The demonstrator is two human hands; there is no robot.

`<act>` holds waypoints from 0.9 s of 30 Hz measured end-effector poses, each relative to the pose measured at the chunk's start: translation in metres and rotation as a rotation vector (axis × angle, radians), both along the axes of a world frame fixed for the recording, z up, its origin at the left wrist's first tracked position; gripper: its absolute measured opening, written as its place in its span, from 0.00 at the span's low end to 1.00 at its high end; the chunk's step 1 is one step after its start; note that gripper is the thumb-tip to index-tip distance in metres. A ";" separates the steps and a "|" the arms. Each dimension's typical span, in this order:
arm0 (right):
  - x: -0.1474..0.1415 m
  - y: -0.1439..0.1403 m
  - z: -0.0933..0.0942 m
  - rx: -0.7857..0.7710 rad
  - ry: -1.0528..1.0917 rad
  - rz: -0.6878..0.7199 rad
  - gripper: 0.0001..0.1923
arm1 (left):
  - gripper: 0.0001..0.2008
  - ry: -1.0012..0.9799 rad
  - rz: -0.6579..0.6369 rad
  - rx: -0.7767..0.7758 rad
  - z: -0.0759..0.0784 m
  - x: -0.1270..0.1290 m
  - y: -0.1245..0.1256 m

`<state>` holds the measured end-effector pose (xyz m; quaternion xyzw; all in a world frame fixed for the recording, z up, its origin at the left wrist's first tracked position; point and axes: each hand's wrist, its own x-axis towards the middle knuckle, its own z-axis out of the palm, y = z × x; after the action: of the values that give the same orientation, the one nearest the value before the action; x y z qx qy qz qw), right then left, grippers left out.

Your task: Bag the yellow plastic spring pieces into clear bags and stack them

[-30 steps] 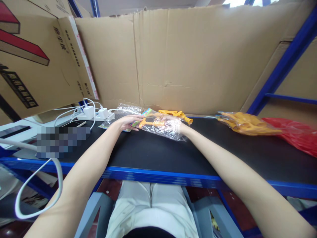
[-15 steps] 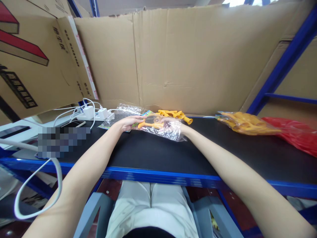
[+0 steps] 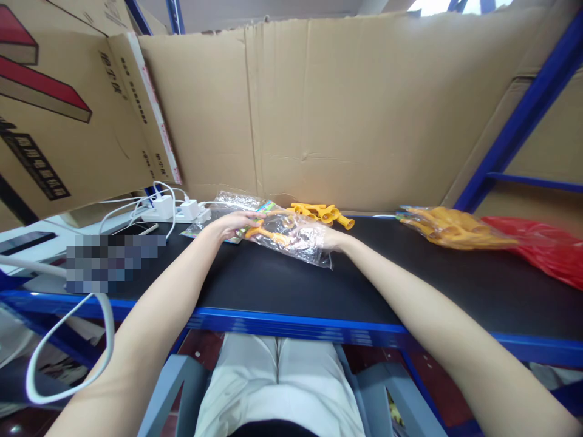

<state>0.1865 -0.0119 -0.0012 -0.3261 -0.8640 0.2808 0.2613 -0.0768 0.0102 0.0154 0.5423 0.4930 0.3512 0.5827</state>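
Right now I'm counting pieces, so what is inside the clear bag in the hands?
The clear bag holds an orange plastic piece, gripped between the left hand and right hand. Crinkled film and fingers hide whether more pieces lie inside.

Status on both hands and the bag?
Left hand and right hand both gripping clear bag. Orange toy inside. Loose orange toys just behind.
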 end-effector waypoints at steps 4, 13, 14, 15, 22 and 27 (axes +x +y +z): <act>-0.002 -0.004 0.004 0.004 -0.013 0.073 0.12 | 0.15 0.115 0.226 0.144 -0.003 -0.003 0.004; -0.004 -0.004 0.001 -0.036 0.005 0.072 0.16 | 0.22 0.301 0.281 0.713 -0.013 0.023 -0.008; -0.004 -0.004 0.000 -0.051 0.010 0.069 0.16 | 0.23 0.317 0.233 0.735 -0.015 0.028 -0.010; -0.005 -0.005 0.000 -0.067 0.016 0.061 0.15 | 0.24 0.338 0.187 0.753 -0.017 0.033 -0.011; -0.008 -0.010 -0.002 -0.194 0.091 0.039 0.12 | 0.22 0.446 -0.028 0.871 -0.035 0.051 -0.007; -0.007 0.001 -0.002 -0.034 0.073 -0.039 0.08 | 0.23 0.477 -0.005 0.758 -0.043 0.053 0.001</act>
<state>0.1797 -0.0108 -0.0034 -0.3369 -0.8424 0.3022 0.2925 -0.0240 0.0113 -0.0275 0.7845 0.4489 0.3707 0.2136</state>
